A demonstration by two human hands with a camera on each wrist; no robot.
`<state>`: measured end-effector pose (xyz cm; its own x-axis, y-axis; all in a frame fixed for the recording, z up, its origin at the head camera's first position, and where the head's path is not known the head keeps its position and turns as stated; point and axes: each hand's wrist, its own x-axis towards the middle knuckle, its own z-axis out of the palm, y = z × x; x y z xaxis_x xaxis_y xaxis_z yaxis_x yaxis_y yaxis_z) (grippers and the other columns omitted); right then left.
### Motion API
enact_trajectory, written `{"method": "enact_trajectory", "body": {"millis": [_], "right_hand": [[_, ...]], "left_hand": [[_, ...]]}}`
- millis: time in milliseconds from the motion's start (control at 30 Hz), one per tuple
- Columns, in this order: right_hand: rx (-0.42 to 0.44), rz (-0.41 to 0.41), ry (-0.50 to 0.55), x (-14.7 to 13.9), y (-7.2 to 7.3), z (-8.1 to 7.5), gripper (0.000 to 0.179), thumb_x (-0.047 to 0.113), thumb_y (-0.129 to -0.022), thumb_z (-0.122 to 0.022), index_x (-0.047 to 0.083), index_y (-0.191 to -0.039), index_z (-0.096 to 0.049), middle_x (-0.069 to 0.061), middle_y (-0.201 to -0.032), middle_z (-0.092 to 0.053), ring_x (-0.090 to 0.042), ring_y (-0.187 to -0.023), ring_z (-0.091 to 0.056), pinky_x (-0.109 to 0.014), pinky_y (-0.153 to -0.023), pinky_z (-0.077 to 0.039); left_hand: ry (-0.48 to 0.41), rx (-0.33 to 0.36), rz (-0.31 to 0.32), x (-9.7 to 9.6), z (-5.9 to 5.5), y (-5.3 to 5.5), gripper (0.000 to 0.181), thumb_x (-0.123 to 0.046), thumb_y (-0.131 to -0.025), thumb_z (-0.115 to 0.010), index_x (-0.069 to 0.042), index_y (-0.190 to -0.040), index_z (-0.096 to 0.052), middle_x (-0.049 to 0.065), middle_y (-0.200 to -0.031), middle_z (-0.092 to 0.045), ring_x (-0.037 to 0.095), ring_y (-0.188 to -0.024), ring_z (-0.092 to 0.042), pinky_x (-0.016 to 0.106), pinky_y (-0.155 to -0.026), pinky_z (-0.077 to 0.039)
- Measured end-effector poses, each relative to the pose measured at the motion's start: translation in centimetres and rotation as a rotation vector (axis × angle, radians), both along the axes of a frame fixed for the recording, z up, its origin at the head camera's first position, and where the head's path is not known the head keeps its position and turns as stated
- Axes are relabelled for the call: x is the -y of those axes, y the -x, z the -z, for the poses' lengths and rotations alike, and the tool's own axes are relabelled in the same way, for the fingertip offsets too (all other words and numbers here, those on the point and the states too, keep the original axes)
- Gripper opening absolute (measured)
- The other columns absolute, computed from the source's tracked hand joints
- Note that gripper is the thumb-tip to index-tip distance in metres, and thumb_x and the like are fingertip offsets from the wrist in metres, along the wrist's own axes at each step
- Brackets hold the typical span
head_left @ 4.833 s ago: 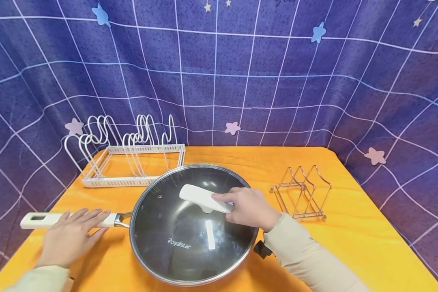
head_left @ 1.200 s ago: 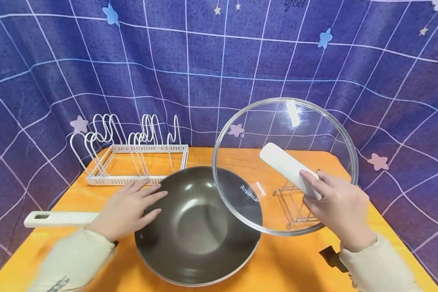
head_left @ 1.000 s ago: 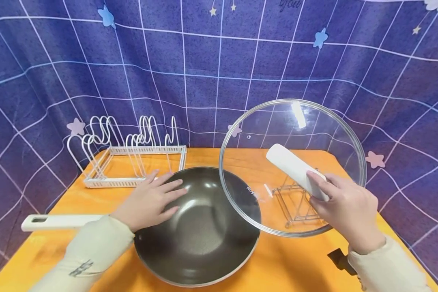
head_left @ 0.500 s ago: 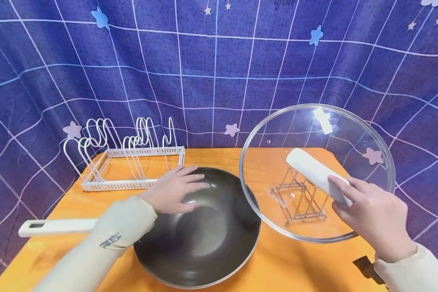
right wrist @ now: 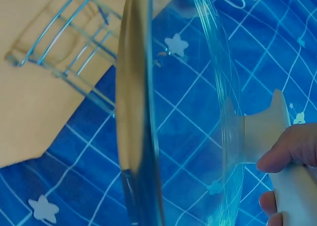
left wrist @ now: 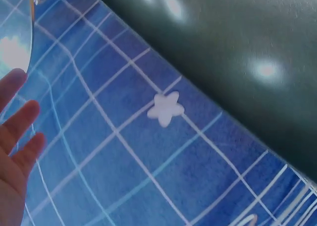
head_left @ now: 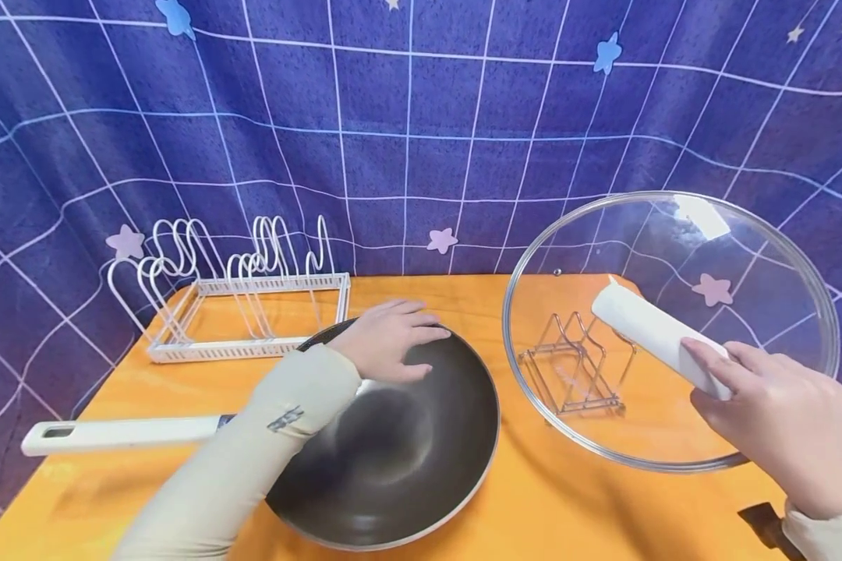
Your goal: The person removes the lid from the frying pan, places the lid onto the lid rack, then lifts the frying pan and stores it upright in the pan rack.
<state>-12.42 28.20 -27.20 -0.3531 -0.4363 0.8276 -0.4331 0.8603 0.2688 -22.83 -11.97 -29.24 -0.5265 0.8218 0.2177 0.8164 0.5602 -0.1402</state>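
A dark wok [head_left: 393, 452] with a long white handle [head_left: 122, 435] sits on the orange tabletop. Over its far part my left hand [head_left: 389, 340] hovers with fingers spread, holding nothing; in the left wrist view the fingers [left wrist: 21, 122] are extended beside the wok's dark surface. My right hand [head_left: 786, 413] grips the white handle [head_left: 656, 333] of a clear glass pot lid [head_left: 568, 374] with a metal rim. The lid is raised and tilted, to the right of the wok. In the right wrist view, thumb and fingers wrap the lid handle [right wrist: 292, 186].
Seen through the lid, a small metal wire rack [head_left: 578, 366] stands on the table's right side. A white rack [head_left: 245, 351] with several looped dividers stands at the back left. Behind the table hangs a blue gridded cloth [head_left: 421, 156] with stars.
The lid has been lifted off the wok and carried right in my right hand. My left hand has left the wok handle and moved right, over the wok.
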Motion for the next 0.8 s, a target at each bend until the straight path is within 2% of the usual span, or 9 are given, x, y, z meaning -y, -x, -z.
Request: {"method": "enact_trajectory", "body": {"millis": [133,233,367,433,567,667,800], "right_hand": [[0.040,0.026,-0.065,-0.2,-0.3,-0.9,0.045,0.028,-0.083,-0.039,0.000,-0.101,-0.069,-0.017,-0.065,-0.055,-0.021,-0.038,-0.033,-0.034,-0.033,-0.024],[0.065,0.028,-0.086,-0.5,-0.5,-1.3,0.043,0.027,-0.081,-0.044,-0.001,-0.104,-0.069,-0.019,-0.067,-0.056,-0.025,-0.039,-0.037,-0.040,-0.034,-0.031],[0.063,0.023,-0.135,-1.0,-0.7,-1.9,0.054,0.039,-0.093,-0.033,-0.002,-0.102,-0.068,-0.022,-0.070,-0.057,-0.033,-0.044,-0.045,-0.050,-0.039,-0.039],[0.059,0.030,-0.173,-1.2,-0.7,-2.2,0.069,0.047,-0.097,-0.021,-0.002,-0.101,-0.068,-0.025,-0.072,-0.058,-0.038,-0.046,-0.049,-0.053,-0.040,-0.041],[0.040,0.022,-0.156,-1.4,-0.6,-2.5,0.074,0.052,-0.099,-0.022,-0.004,-0.098,-0.070,-0.028,-0.074,-0.061,-0.041,-0.045,-0.051,-0.053,-0.039,-0.042],[0.028,0.003,-0.115,-1.7,-0.5,-2.6,0.069,0.051,-0.097,-0.029,-0.005,-0.099,-0.069,-0.029,-0.076,-0.062,-0.042,-0.046,-0.051,-0.053,-0.038,-0.039],[0.036,-0.001,-0.107,-2.1,-0.7,-2.6,0.070,0.052,-0.097,-0.029,-0.005,-0.098,-0.070,-0.029,-0.074,-0.062,-0.043,-0.047,-0.051,-0.053,-0.037,-0.039]], "left_hand": [[0.068,0.006,0.027,-0.7,0.5,0.0,0.049,-0.036,-0.085,-0.063,-0.015,-0.129,-0.061,0.010,-0.131,-0.059,0.032,-0.128,-0.046,0.043,-0.109,-0.032],[0.113,0.014,0.026,-1.4,0.7,0.0,0.049,-0.038,-0.086,-0.062,-0.017,-0.130,-0.060,0.009,-0.132,-0.058,0.031,-0.129,-0.045,0.042,-0.110,-0.031],[0.136,0.004,0.040,-2.8,0.9,0.3,0.050,-0.039,-0.086,-0.061,-0.018,-0.131,-0.059,0.006,-0.131,-0.058,0.030,-0.129,-0.046,0.039,-0.110,-0.031],[0.154,0.004,0.047,-3.4,1.1,0.4,0.050,-0.040,-0.087,-0.060,-0.018,-0.131,-0.059,0.005,-0.130,-0.059,0.030,-0.129,-0.046,0.041,-0.110,-0.032],[0.168,0.025,0.044,-4.5,1.4,0.5,0.051,-0.042,-0.088,-0.059,-0.019,-0.133,-0.058,0.005,-0.133,-0.057,0.030,-0.130,-0.044,0.043,-0.110,-0.031],[0.145,0.041,0.038,-5.2,1.6,0.8,0.052,-0.043,-0.088,-0.059,-0.019,-0.133,-0.057,0.005,-0.135,-0.056,0.029,-0.132,-0.043,0.041,-0.111,-0.029],[0.125,0.048,0.045,-6.2,1.8,1.0,0.053,-0.044,-0.087,-0.059,-0.018,-0.133,-0.057,0.006,-0.136,-0.055,0.029,-0.132,-0.042,0.041,-0.111,-0.029]]}}
